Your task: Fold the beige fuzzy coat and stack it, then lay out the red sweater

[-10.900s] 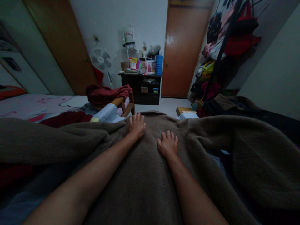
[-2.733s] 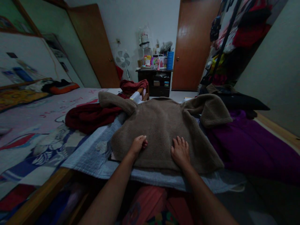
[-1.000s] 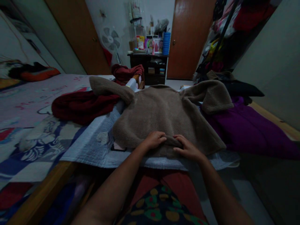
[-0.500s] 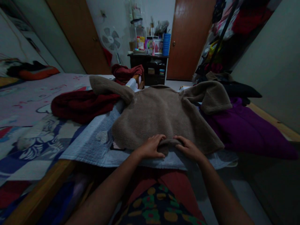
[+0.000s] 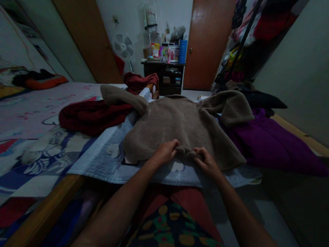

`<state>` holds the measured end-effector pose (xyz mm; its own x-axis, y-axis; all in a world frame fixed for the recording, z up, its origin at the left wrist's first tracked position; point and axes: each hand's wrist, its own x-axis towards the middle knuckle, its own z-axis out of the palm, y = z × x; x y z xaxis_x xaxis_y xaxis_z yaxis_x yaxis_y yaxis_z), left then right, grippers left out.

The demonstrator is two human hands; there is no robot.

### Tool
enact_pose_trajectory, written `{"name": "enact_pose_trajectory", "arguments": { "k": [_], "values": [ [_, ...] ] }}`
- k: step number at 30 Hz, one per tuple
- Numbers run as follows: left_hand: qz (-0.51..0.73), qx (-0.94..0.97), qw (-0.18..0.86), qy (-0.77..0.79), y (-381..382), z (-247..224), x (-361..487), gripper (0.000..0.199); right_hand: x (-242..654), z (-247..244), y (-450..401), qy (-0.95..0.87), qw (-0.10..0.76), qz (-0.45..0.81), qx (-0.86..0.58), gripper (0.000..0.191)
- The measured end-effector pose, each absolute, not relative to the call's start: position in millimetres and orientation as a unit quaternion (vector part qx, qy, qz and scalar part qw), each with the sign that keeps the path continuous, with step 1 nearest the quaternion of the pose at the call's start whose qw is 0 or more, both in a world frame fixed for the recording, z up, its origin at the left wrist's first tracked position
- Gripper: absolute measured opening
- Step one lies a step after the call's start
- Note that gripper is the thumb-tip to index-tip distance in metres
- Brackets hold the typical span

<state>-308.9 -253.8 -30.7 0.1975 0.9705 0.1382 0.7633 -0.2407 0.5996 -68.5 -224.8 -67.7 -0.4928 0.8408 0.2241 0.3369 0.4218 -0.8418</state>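
A brown fleece sweater [image 5: 174, 120] lies spread out in front of me, its sleeves reaching out to both sides and its collar at the far end. At its near hem, my left hand [image 5: 167, 151] is closed on the fabric between thumb and fingers. My right hand [image 5: 205, 160] pinches the same hem a little to the right. The stretch of hem between both hands is lifted and bunched. Beneath the sweater is a light blue quilted cloth [image 5: 102, 161]. A dark flat item [image 5: 130, 162] pokes out from under the sweater's left corner.
A dark red garment [image 5: 95, 115] lies left of the sweater on the bed [image 5: 46, 103]. Purple clothing [image 5: 275, 144] is heaped at the right, below a black garment [image 5: 264, 97]. Farther back stand a fan [image 5: 123, 46] and a dark cabinet [image 5: 169, 79].
My left hand has gone from lying with fingers apart at the hem to gripping it, slightly higher. My right fingers have closed on the hem, and the fabric between them is more bunched.
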Motion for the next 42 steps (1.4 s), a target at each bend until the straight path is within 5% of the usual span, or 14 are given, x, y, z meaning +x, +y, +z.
{"name": "enact_pose_trajectory", "arguments": {
  "k": [6,9,17,22,36,42],
  "values": [
    [0.248,0.745,0.181,0.592,-238.9,-2.2,-305.0,0.021,-72.9,-65.8,-242.8,-0.854,0.314,0.183,-0.374,0.026],
    [0.257,0.738,0.176,0.599,-239.6,7.0,-303.6,0.021,-79.8,-62.1,-253.8,-0.865,0.298,0.079,-0.397,0.014],
    [0.287,0.724,0.182,0.6,-254.0,-2.3,-299.9,0.028,-96.7,-75.2,-277.0,-0.872,0.295,-0.01,-0.39,0.015],
    [0.295,0.725,0.204,0.588,-265.4,-20.9,-295.7,0.031,-96.5,-88.3,-274.3,-0.908,0.23,0.0,-0.351,0.013],
    [0.24,0.751,0.195,0.583,-287.2,-68.8,-281.5,0.02,-70.7,-76.0,-267.3,-0.908,0.218,0.196,-0.298,0.023],
    [0.208,0.774,0.177,0.571,-293.9,-63.4,-281.7,0.029,-65.7,-64.3,-262.3,-0.858,0.314,0.151,-0.378,0.024]
  ]
}}
